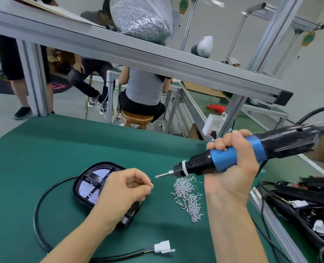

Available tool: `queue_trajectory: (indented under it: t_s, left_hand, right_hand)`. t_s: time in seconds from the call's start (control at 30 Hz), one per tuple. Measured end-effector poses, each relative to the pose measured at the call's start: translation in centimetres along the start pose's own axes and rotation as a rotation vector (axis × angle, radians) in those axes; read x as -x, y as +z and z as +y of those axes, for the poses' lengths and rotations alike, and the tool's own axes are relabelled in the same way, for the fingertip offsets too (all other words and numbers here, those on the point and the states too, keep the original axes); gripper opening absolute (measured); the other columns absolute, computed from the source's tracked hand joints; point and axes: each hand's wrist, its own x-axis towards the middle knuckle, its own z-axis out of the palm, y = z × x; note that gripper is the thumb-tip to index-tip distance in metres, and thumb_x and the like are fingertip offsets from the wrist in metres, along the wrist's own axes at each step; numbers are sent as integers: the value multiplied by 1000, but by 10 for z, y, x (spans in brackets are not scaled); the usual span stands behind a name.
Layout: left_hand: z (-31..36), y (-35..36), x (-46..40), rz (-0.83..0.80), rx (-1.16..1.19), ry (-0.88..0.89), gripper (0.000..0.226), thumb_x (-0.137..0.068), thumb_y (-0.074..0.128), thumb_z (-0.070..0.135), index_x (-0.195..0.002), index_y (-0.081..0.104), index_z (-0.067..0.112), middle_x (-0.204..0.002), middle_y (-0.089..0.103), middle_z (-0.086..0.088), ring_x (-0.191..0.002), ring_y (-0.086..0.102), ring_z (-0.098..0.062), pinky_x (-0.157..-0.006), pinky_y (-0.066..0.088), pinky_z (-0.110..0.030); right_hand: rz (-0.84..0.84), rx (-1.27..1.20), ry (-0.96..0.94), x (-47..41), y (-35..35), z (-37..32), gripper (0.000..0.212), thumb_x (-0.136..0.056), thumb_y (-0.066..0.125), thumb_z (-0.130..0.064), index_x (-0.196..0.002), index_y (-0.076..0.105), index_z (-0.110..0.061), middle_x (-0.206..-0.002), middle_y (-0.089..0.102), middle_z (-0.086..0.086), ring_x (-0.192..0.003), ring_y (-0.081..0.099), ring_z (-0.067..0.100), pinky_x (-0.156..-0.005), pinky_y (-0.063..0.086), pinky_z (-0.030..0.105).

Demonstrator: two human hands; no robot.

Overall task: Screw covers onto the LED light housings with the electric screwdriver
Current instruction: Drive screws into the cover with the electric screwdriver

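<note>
Right hand (233,164) grips the electric screwdriver (243,154), bit aimed toward 9 o'clock above the screw pile (187,198). Left hand (127,188) pinches sth tiny, prob. a screw, over the LED housing (92,185), which lies on the green surface (43,149) w/ its cable looping toward 6 o'clock.

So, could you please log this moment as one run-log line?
right hand grips electric screwdriver | left hand pinches screw by bit | LED housing on mat | loose screws beside

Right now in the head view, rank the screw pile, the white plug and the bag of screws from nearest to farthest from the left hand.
1. Screw pile, just right of the left hand on the mat.
2. White plug, below it at the cable's end.
3. Bag of screws, up on the shelf.
</note>
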Motion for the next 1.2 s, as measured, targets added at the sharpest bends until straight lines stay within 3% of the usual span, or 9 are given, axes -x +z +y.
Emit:
queue_trajectory:
  t_s: [0.2,0.37,0.4,0.47,0.53,0.63,0.83,1.03,1.2]
  left_hand:
    - [3,-29,5,84,54,-14,21,-76,69,-10,-65,68,8,-66,68,-13,-58,61,-20,-56,53,-26]
    - [-7,-73,-3,393,-368,123,20,-76,71,1,-67,68,19,-65,69,8,-59,59,-1,-61,45,-10]
    - [-11,-81,-4,450,-453,125,18,-76,71,4,-72,68,21,-67,68,11,-66,60,1,-63,43,-9]
    - [-20,-92,-8,501,-615,82,19,-77,73,16,-94,67,23,-94,68,11,-97,60,-7,-79,40,-17]
    - [-33,-99,-10,424,-720,-41,57,-72,78,40,-124,57,25,-126,56,5,-125,42,-17,-101,35,-32]
    - [-43,-101,-11,252,-808,-178,102,-55,73,68,-142,36,30,-147,37,9,-137,29,-17,-113,24,-42]
    - [-44,-96,-14,211,-851,-143,104,-62,78,56,-147,29,22,-152,25,7,-138,25,-17,-113,24,-38]
    - [-37,-99,-19,120,-802,-136,102,-66,80,47,-148,27,19,-154,21,5,-139,22,-20,-113,25,-38]
    - [-40,-101,-21,116,-811,-149,100,-66,80,49,-148,28,24,-154,21,7,-140,20,-17,-114,23,-38]
  right_hand:
    - [-44,11,83,10,20,32,20,-69,58,-6,-80,48,-20,-58,45,-6,-48,46,8,-55,45,21]
    - [-76,87,86,11,24,53,21,-71,58,-4,-82,51,-20,-56,46,-6,-47,48,9,-55,45,20]
    - [-83,108,88,12,22,57,21,-71,59,-4,-83,51,-20,-56,46,-6,-47,48,9,-55,46,21]
    - [-96,155,94,12,19,67,21,-72,59,-2,-83,51,-20,-56,47,-6,-47,49,10,-55,46,22]
    - [-103,203,85,14,19,78,23,-73,60,0,-79,53,-20,-59,47,-4,-47,48,12,-55,45,23]
    - [-110,243,56,16,24,97,24,-71,64,0,-72,56,-22,-64,50,-5,-48,49,14,-56,45,24]
    - [-183,327,50,19,47,133,20,-71,67,-3,-75,52,-16,-56,54,-7,-50,51,15,-59,47,27]
    - [-315,423,51,25,52,154,31,-71,64,-3,-55,60,-29,-53,54,-9,-54,49,17,-62,46,28]
    - [-259,407,66,25,47,150,26,-72,66,-3,-64,57,-27,-54,53,-8,-53,49,16,-62,47,26]
